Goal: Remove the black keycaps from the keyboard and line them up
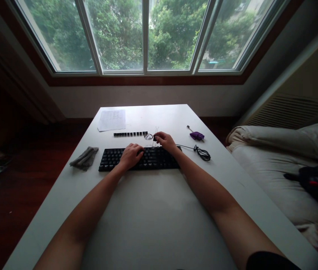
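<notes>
A black keyboard (153, 159) lies across the white table. My left hand (131, 154) rests on its keys left of the middle, palm down and fingers lying over them, holding nothing that I can see. Above the keyboard's back edge, my right hand (164, 140) pinches a small black piece, likely a keycap (155, 138). Beside those fingertips are a thin ring (148, 137) and fine wires (157, 129); whether they join the held piece I cannot tell. Behind the keyboard, several black keycaps (130, 134) stand in a row.
A grey cloth (85, 158) lies left of the keyboard, with a printed sheet (112, 120) at the back left. To the right are a coiled black cable (203, 153), a purple cloth (197, 135) and a small brush (189, 128). A sofa (271, 176) stands beside the table.
</notes>
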Available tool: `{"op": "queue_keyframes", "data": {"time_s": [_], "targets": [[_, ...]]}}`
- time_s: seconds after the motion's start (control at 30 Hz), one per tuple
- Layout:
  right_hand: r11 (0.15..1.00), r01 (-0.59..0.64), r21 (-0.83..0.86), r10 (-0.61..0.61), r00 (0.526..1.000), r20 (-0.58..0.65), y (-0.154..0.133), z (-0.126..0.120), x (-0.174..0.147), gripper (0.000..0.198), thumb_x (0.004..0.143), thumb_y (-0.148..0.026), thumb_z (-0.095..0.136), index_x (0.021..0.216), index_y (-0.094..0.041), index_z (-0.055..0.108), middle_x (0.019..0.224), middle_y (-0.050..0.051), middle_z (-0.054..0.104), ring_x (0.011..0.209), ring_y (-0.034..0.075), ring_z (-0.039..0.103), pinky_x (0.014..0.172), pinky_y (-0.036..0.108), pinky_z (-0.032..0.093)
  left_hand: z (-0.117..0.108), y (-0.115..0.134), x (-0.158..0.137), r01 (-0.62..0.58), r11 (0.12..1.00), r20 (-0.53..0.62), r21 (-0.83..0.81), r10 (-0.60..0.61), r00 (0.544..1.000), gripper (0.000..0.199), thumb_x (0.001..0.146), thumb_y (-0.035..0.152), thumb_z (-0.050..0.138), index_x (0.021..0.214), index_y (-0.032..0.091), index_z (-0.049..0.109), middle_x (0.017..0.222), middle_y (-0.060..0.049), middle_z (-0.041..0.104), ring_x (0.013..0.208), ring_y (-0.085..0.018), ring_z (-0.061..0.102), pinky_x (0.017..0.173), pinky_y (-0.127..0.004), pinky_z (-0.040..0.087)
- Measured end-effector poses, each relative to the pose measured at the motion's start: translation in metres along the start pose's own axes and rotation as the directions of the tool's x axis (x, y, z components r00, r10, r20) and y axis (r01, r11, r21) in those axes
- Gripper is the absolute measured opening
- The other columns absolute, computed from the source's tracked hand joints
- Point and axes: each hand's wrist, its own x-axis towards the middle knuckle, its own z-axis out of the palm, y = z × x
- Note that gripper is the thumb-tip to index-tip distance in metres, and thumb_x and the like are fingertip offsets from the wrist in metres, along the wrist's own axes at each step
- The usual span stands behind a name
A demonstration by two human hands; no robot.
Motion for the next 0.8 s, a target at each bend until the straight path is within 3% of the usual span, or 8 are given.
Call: {"op": "queue_keyframes", "data": {"time_s": [0.17, 0.37, 0.57, 0.8], "targets": [[1.000, 0.004, -0.031, -0.007, 0.995, -0.098, 0.004, 0.002, 0.000, 0.032, 0.086, -0.044, 0.058, 0.102, -0.018, 0.067, 0.075, 0.003, 0.068, 0.065, 0.016, 0.064, 0.060, 0.027, 0.050, -0.001, 0.000, -0.001, -0.001, 1.000, 0.002, -0.004, 0.001, 1.000, 0.018, 0.092, 0.029, 0.055, 0.102, 0.024, 0.068, 0.104, -0.005, 0.067, 0.104, -0.024, 0.055, 0.097, -0.041, 0.046], [0.989, -0.003, -0.147, 0.001, 1.000, -0.012, 0.002, 0.003, -0.002, 0.028, 0.087, -0.041, 0.058, 0.104, -0.021, 0.067, 0.077, 0.002, 0.069, 0.066, 0.015, 0.064, 0.065, 0.027, 0.051, -0.002, 0.001, -0.001, -0.004, 1.000, 0.002, -0.002, 0.004, 1.000, 0.018, 0.092, 0.029, 0.055, 0.103, 0.024, 0.068, 0.104, -0.005, 0.068, 0.104, -0.024, 0.055, 0.097, -0.041, 0.046], [0.954, 0.165, -0.251, -0.125, 0.978, 0.167, -0.018, 0.006, -0.009, 0.022, 0.087, -0.032, 0.054, 0.100, -0.021, 0.068, 0.079, 0.001, 0.068, 0.068, 0.014, 0.059, 0.068, 0.026, 0.047, -0.002, 0.002, -0.001, 0.008, 1.000, 0.011, 0.002, -0.008, 1.000, 0.019, 0.093, 0.029, 0.054, 0.103, 0.025, 0.069, 0.104, -0.005, 0.068, 0.105, -0.025, 0.055, 0.098, -0.042, 0.045], [0.929, 0.188, -0.318, -0.130, 0.972, 0.197, -0.023, -0.005, -0.014, 0.014, 0.077, -0.023, 0.058, 0.090, -0.020, 0.064, 0.073, -0.001, 0.063, 0.064, 0.013, 0.053, 0.063, 0.024, 0.043, -0.001, 0.000, 0.000, 0.009, 1.000, 0.010, 0.001, -0.009, 1.000, 0.019, 0.092, 0.029, 0.055, 0.104, 0.025, 0.069, 0.105, -0.005, 0.068, 0.107, -0.025, 0.054, 0.098, -0.041, 0.045]]}}
